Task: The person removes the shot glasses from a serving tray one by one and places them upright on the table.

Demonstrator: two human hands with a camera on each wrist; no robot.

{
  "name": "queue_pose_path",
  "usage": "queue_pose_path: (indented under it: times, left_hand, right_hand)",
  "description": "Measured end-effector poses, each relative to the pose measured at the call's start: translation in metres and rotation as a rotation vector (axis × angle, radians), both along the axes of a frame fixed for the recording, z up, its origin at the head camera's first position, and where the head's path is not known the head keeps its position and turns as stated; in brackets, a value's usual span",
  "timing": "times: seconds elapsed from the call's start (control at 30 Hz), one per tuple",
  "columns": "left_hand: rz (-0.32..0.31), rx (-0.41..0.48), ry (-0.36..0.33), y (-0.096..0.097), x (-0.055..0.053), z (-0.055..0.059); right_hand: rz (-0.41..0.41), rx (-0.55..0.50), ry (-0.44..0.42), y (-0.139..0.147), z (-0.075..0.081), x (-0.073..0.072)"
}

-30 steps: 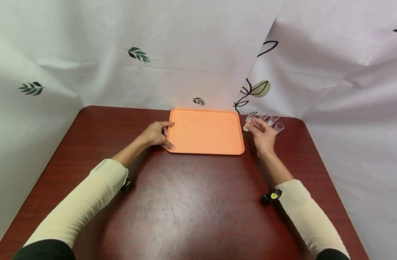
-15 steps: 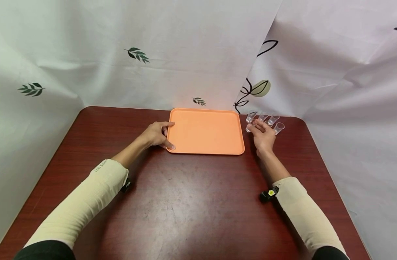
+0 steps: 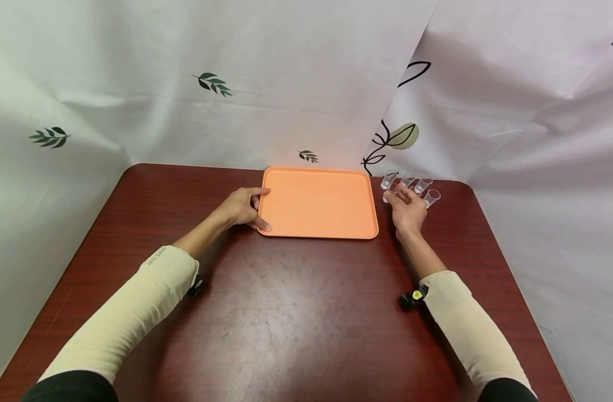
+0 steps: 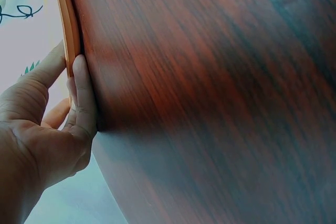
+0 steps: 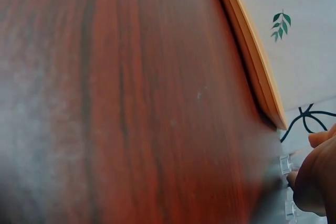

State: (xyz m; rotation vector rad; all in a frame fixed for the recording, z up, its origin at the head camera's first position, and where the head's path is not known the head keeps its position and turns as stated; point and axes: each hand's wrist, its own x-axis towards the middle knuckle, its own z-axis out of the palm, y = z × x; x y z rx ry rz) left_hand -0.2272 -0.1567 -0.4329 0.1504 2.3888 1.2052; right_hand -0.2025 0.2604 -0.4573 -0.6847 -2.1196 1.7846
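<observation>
An orange tray (image 3: 319, 204) lies flat at the back of the table. At its left end my left hand (image 3: 241, 207) grips the edge, with the index finger and thumb spread over the rim; the left wrist view shows fingers against the tray's side wall (image 4: 66, 19). To the right of the tray, my right hand (image 3: 408, 209) pinches a small clear plastic cup (image 3: 387, 197) between thumb and fingers. Several similar clear cups (image 3: 424, 185) stand close around that hand, partly hidden by it. In the right wrist view, a clear cup (image 5: 285, 164) shows beside the fingers.
The dark red wooden table (image 3: 306, 312) has rounded back corners. White cloth (image 3: 266, 84) printed with leaves hangs directly behind the tray and cups and along both sides. A small black device (image 3: 411, 300) sits on the right wrist.
My right hand has shifted slightly right and the pinched cup has moved right with it, away from the tray edge and closer to the other cups. The left hand and tray have stayed put.
</observation>
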Motion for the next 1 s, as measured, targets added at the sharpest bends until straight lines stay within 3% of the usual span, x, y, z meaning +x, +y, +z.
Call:
queue_pose_path:
  times: [0.6, 0.83, 1.0]
  left_hand:
    - [-0.011, -0.009, 0.018, -0.003, 0.005, -0.003]
    - [-0.004, -0.003, 0.07, -0.008, 0.014, 0.0]
    - [0.072, -0.047, 0.222, -0.021, 0.013, 0.009]
  right_hand:
    - [0.092, 0.052, -0.079, 0.017, 0.007, 0.034]
    - [0.258, 0.058, -0.069, 0.029, 0.017, 0.035]
    - [0.398, 0.204, 0.012, 0.04, 0.031, 0.032]
